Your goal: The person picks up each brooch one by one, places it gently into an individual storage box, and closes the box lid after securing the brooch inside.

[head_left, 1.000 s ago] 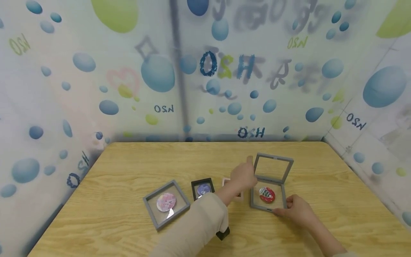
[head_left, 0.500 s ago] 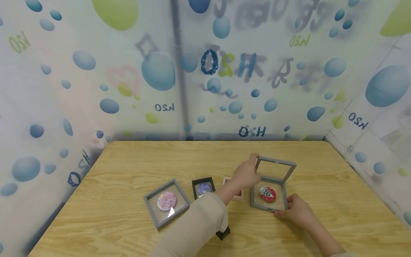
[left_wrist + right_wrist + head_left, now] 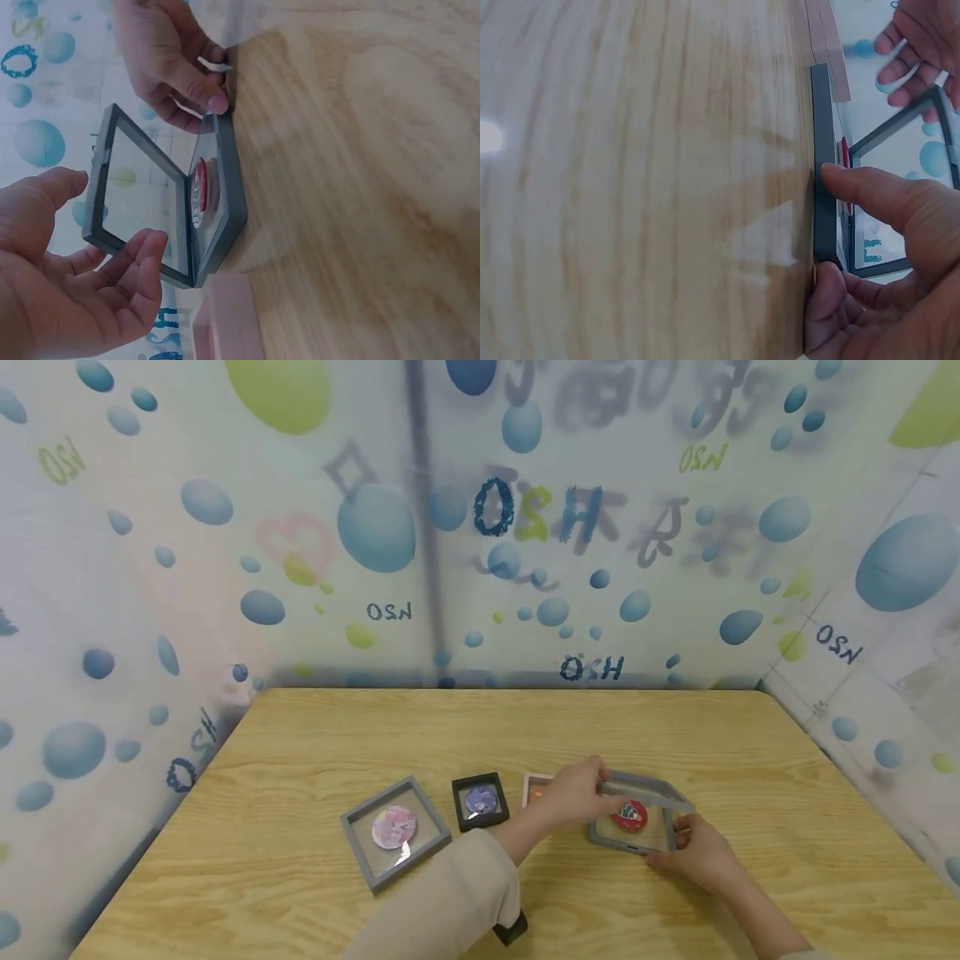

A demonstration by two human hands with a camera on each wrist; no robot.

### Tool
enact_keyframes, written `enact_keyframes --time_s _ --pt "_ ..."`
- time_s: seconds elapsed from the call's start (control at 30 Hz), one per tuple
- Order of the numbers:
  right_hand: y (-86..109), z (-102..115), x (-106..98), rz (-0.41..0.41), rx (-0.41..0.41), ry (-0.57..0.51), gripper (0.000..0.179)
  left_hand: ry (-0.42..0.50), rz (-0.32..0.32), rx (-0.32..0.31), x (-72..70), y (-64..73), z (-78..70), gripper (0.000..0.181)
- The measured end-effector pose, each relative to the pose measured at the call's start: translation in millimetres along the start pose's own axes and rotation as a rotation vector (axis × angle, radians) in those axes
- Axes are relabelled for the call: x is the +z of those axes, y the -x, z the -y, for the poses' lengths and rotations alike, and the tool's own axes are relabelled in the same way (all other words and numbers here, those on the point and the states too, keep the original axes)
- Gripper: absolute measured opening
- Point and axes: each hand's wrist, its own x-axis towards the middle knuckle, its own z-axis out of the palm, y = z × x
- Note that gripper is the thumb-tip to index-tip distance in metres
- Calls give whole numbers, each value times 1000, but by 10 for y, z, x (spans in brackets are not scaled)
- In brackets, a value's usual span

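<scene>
A grey display frame (image 3: 632, 848) lies on the table with its hinged clear lid (image 3: 95, 184) raised at a slant. Inside sits a round red badge (image 3: 632, 817) with a tree picture. My right hand (image 3: 703, 857) holds the frame's near right corner, thumb on the side wall (image 3: 824, 217) and fingers around the corner. At the lid's left side is my left hand (image 3: 576, 793), its fingers loosely bent and spread apart. In the left wrist view its fingertips (image 3: 156, 241) lie by the lid's edge, and its thumb stands off it.
Left of the hands, a larger grey frame (image 3: 360, 852) holds a pink badge (image 3: 394, 827). A small black frame (image 3: 457, 806) holds a purple badge (image 3: 481, 800). A pink frame (image 3: 234, 315) is partly behind my left hand. A black object (image 3: 512, 930) shows beside my left sleeve (image 3: 450, 893).
The lid has swung down from nearly upright toward the base, with my left hand moving lower alongside it. My right hand has stayed on the frame's corner.
</scene>
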Motion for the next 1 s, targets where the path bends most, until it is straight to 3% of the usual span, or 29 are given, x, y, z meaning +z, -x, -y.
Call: enact_keyframes --time_s 0.17,0.3,0.53,1.0 --pt "4 -34 0 -6 -9 15 69 -64 22 -29 107 48 17 34" --pt "0 -48 23 -17 -9 32 66 -184 41 -108 210 57 9 32" --pt "-9 -34 62 -28 -21 32 70 -449 55 -172 369 26 9 50" --pt "-2 -29 53 -29 -6 8 69 -711 48 -218 534 -37 -63 75"
